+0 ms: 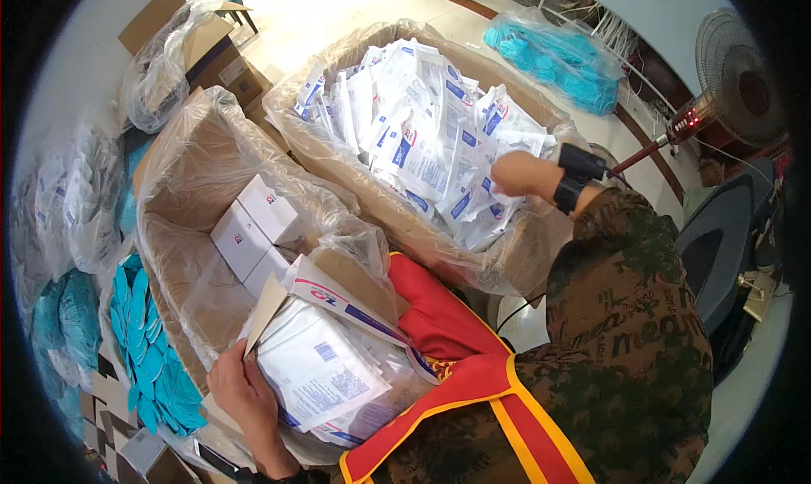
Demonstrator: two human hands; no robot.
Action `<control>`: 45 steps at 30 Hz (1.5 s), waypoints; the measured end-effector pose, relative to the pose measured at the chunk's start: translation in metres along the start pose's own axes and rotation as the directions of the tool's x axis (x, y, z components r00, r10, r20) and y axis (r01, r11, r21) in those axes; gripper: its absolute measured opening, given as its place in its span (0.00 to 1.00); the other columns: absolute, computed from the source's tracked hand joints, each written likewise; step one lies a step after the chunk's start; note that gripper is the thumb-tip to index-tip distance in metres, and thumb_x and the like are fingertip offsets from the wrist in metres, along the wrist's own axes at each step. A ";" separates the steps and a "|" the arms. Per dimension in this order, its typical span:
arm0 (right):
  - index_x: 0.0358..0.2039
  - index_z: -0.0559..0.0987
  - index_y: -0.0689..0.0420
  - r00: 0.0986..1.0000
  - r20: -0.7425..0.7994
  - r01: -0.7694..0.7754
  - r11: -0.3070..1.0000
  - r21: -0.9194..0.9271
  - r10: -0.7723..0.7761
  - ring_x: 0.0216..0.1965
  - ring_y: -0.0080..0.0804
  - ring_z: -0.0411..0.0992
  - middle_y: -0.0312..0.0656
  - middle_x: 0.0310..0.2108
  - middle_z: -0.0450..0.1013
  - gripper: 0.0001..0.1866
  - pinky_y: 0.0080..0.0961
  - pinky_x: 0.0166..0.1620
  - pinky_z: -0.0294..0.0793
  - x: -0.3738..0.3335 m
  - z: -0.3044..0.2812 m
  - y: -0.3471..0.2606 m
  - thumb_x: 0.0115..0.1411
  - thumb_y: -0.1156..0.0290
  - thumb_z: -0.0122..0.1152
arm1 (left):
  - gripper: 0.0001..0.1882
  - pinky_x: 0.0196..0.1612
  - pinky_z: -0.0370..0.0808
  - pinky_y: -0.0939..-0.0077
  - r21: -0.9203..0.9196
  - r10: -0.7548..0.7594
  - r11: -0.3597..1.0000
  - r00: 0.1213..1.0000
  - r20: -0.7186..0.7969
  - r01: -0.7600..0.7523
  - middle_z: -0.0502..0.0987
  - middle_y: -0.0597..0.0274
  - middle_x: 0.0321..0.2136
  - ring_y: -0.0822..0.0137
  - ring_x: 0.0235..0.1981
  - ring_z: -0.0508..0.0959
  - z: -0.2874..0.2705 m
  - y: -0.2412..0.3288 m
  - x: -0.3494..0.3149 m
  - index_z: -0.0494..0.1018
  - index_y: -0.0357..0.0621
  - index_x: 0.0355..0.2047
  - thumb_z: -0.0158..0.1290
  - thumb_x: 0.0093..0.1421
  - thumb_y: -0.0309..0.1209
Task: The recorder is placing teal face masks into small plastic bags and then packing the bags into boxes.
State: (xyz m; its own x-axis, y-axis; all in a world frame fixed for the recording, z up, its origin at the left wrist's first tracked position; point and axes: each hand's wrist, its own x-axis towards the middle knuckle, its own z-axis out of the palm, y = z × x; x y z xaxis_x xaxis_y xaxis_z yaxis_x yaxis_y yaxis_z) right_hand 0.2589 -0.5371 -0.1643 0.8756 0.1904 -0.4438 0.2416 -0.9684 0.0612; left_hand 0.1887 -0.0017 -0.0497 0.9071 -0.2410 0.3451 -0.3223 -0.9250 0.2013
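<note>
My left hand [243, 394] grips the edge of a small open white carton [351, 302], which is tilted in front of me. A stack of flat white sealed packets [319, 361] with blue print fills it. My right hand [524, 176] is over a large plastic-lined cardboard box [515, 264], at its right end. It touches the heap of loose white packets [422, 138] inside. The fingers of that hand are curled away from view, so what they hold cannot be made out. A black strap with a small device [579, 176] is on my right wrist.
Closed white cartons [256, 231] stand inside a second lined box [173, 222] at left. Teal pieces [148, 349] lie heaped beyond its left side. A teal bag [553, 57] rests on the floor at back right, near a round heater [735, 78]. A dark chair [726, 247] stands right.
</note>
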 end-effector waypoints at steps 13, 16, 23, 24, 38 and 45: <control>0.61 0.67 0.37 0.987 0.100 -0.146 0.961 0.233 0.126 0.69 0.55 0.42 0.46 0.67 0.52 0.38 0.69 0.63 0.40 0.155 0.050 -0.081 0.53 0.33 0.49 | 0.08 0.40 0.66 0.61 -0.018 -0.028 0.999 0.999 0.016 0.029 0.76 0.55 0.31 0.51 0.34 0.74 0.001 -0.003 -0.004 0.75 0.41 0.38 0.50 0.57 0.25; 0.60 0.69 0.38 0.988 0.056 -0.154 0.939 0.308 0.144 0.68 0.55 0.44 0.44 0.66 0.53 0.35 0.66 0.62 0.45 0.156 0.043 -0.073 0.53 0.37 0.53 | 0.09 0.40 0.66 0.61 -0.013 -0.035 0.999 0.999 0.041 0.036 0.76 0.55 0.31 0.51 0.34 0.74 -0.001 -0.006 -0.005 0.74 0.41 0.38 0.50 0.57 0.25; 0.54 0.75 0.40 0.974 -0.226 0.033 0.967 0.252 0.026 0.65 0.53 0.52 0.41 0.64 0.58 0.25 0.60 0.61 0.53 0.103 0.000 -0.048 0.57 0.48 0.57 | 0.08 0.39 0.66 0.62 -0.065 -0.022 0.998 1.000 -0.002 0.022 0.76 0.55 0.30 0.52 0.33 0.74 0.004 -0.007 -0.004 0.75 0.42 0.37 0.51 0.57 0.27; 0.53 0.75 0.40 0.959 -0.284 0.044 0.977 0.210 0.018 0.65 0.53 0.53 0.41 0.64 0.60 0.24 0.60 0.61 0.53 0.089 -0.011 -0.048 0.57 0.50 0.57 | 0.08 0.39 0.66 0.61 -0.070 -0.015 0.997 1.000 0.006 0.015 0.76 0.55 0.30 0.52 0.33 0.74 0.004 -0.009 -0.002 0.75 0.43 0.37 0.51 0.58 0.27; 0.58 0.66 0.64 0.911 -0.314 0.375 0.216 0.902 -0.268 0.42 0.30 0.74 0.52 0.41 0.75 0.30 0.24 0.45 0.71 -0.128 -0.065 -0.279 0.58 0.62 0.58 | 0.08 0.34 0.69 0.55 -0.120 -0.004 0.993 0.998 -0.070 -0.005 0.77 0.53 0.26 0.48 0.31 0.76 0.001 -0.017 -0.001 0.75 0.46 0.31 0.49 0.62 0.35; 0.57 0.64 0.67 0.904 -0.364 0.428 0.504 0.750 -0.227 0.45 0.50 0.74 0.59 0.42 0.74 0.28 0.30 0.47 0.71 -0.142 -0.052 -0.297 0.59 0.67 0.56 | 0.11 0.32 0.69 0.53 -0.092 -0.021 0.996 0.999 -0.025 0.019 0.76 0.50 0.26 0.45 0.30 0.76 0.002 -0.023 -0.009 0.73 0.46 0.29 0.48 0.62 0.39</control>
State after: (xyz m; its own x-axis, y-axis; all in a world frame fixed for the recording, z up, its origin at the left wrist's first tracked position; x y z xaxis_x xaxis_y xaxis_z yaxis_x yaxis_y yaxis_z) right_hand 0.0848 -0.2681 -0.0726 0.8885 0.4500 -0.0899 0.1831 -0.5272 -0.8298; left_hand 0.1887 0.0211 -0.0593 0.9068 -0.2141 0.3631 -0.3288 -0.8982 0.2916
